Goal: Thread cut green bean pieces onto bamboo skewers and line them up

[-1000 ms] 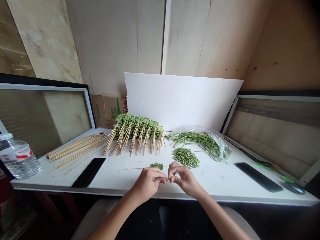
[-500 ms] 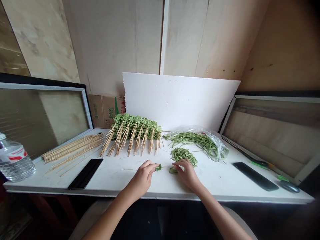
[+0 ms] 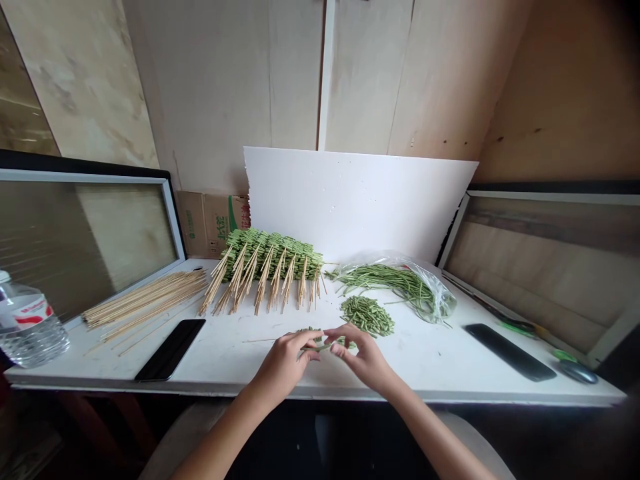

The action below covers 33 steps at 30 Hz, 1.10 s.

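Over the front middle of the white table, my left hand (image 3: 281, 363) has its fingers closed on a thin bamboo skewer (image 3: 259, 341), whose bare end sticks out to the left. Cut green bean pieces (image 3: 311, 338) are bunched on the skewer by my left fingertips, partly hidden. My right hand (image 3: 363, 357) is right beside it, fingers curled and fingertips close to the skewer's tip. A single bean piece (image 3: 323, 347) lies between the two hands, at my right thumb. Behind the right hand is a heap of cut bean pieces (image 3: 367, 315), with a few more half covered by its fingers.
Finished bean skewers (image 3: 273, 257) are stacked at the back, left of a plastic bag (image 3: 435, 287) of long beans. Bare skewers (image 3: 150, 293), a black phone (image 3: 171, 349) and a water bottle (image 3: 33, 327) stand left. A dark flat object (image 3: 510, 351) and a mouse (image 3: 577, 371) lie right.
My right hand has moved left from the small bean pieces to the skewer, bringing one piece with it. My left hand stays almost in place, holding the skewer.
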Available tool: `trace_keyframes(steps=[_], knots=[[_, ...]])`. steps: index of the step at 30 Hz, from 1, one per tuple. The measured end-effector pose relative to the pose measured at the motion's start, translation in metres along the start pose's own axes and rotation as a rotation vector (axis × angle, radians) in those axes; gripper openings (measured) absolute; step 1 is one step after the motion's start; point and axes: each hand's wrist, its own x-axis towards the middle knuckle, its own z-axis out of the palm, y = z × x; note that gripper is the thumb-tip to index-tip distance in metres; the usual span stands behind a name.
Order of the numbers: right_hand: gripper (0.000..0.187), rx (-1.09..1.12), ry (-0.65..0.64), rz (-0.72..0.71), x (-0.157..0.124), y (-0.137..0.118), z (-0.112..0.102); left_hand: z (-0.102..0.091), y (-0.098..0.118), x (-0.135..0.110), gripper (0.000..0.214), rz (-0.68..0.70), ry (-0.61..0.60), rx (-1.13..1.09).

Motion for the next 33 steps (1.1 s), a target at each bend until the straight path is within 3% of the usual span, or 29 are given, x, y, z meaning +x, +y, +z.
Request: trace_keyframes(steps=[3, 8, 14, 20, 23, 27, 29, 33], knots=[[0.018, 0.027, 0.038, -0.051, -0.003, -0.017, 0.009, 0.000, 0.005, 0.000, 0.043, 0.067, 0.041, 0.075], [0.014, 0.016, 0.109, -0.081, -0.003, -0.020, 0.010, -0.005, 0.010, 0.004, 0.010, 0.242, 0.105, 0.243], [0.009, 0.017, 0.123, -0.157, -0.003, -0.027, 0.010, -0.005, 0.022, 0.004, 0.019, 0.294, 0.098, 0.283], [0.020, 0.136, 0.118, -0.147, -0.008, -0.033, 0.020, -0.006, 0.033, 0.002, 0.029, 0.200, -0.017, 0.167], [0.023, 0.277, 0.035, -0.093, -0.008, -0.032, 0.020, -0.008, 0.028, 0.002, 0.027, 0.090, -0.098, 0.034], [0.036, 0.454, -0.056, -0.044, -0.002, -0.026, 0.006, -0.017, 0.015, 0.007, 0.027, -0.042, -0.090, -0.102], [0.035, 0.370, 0.008, -0.020, 0.002, -0.018, -0.007, -0.024, 0.010, 0.010, 0.022, -0.103, -0.069, -0.189], [0.028, -0.176, 0.203, 0.026, 0.006, 0.015, -0.024, -0.029, 0.010, 0.013, 0.026, -0.235, -0.055, -0.327]])
